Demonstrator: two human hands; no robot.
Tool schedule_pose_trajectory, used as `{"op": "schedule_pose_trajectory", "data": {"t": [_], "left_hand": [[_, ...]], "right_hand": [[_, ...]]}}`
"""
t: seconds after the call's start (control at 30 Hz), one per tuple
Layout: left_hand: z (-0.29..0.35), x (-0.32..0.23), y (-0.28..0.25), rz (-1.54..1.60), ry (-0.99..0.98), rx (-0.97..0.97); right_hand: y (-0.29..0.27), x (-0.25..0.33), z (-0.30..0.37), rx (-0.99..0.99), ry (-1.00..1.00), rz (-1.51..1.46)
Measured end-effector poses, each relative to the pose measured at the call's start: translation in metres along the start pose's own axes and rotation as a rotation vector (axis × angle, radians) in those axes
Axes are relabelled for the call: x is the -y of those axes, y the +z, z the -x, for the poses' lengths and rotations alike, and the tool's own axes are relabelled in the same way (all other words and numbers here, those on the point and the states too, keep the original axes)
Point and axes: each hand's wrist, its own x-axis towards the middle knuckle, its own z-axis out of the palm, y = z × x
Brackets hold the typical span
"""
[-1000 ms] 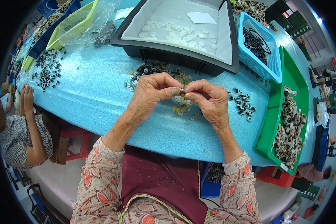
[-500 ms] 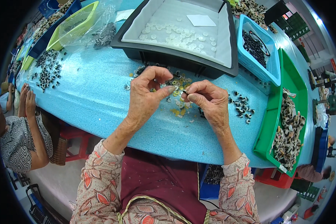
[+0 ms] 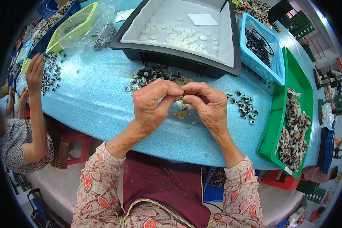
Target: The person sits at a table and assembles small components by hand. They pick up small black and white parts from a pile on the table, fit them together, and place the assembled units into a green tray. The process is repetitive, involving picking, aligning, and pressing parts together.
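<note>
My left hand and my right hand meet over the blue table, fingertips pinched together. Between them is a small black piece, mostly covered by the fingers, so its exact kind does not show. Just beyond my hands lies a heap of small black-and-white pieces. Yellow and pale discs are scattered under my fingers. Right of my right hand sits a smaller group of black-and-white pieces.
A black tray lined with white holds translucent discs and a white card. To its right stand a light-blue basket of black pieces and a green tray of patterned fabric pieces. A co-worker's arm is raised at left.
My hands have come together; my left fingertips now meet my right at the small black piece. The heap beyond shows more fully. At left, the co-worker has lifted a hand.
</note>
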Motion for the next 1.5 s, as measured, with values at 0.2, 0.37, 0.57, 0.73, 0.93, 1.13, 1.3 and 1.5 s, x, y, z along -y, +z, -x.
{"op": "schedule_pose_trajectory", "data": {"t": [0.2,0.37,0.57,0.73,0.93,1.13,1.3,1.5], "left_hand": [[0.001,-0.005,0.008,0.081,-0.051,0.035],[0.002,-0.007,0.005,0.126,-0.098,0.084],[0.001,-0.007,0.002,0.254,-0.275,0.157],[-0.003,-0.001,-0.008,0.121,-0.269,-0.149],[-0.015,-0.009,-0.036,0.116,-0.360,-0.278],[0.003,-0.003,-0.049,-0.428,-0.073,0.193],[0.002,0.002,-0.022,-0.519,0.016,0.287],[-0.009,0.002,-0.014,-0.406,-0.030,0.272]], "right_hand": [[-0.008,0.001,-0.002,-0.069,-0.032,0.058],[-0.015,-0.007,-0.007,-0.063,-0.188,0.124],[-0.016,-0.004,-0.006,-0.107,-0.120,0.178],[-0.017,0.000,-0.007,-0.105,0.016,0.134],[-0.017,0.000,-0.006,-0.120,0.045,0.018],[-0.019,-0.002,-0.005,-0.032,0.078,0.050],[-0.024,-0.002,-0.005,-0.064,0.088,0.042],[-0.030,0.000,-0.005,-0.071,0.099,-0.111]]}}
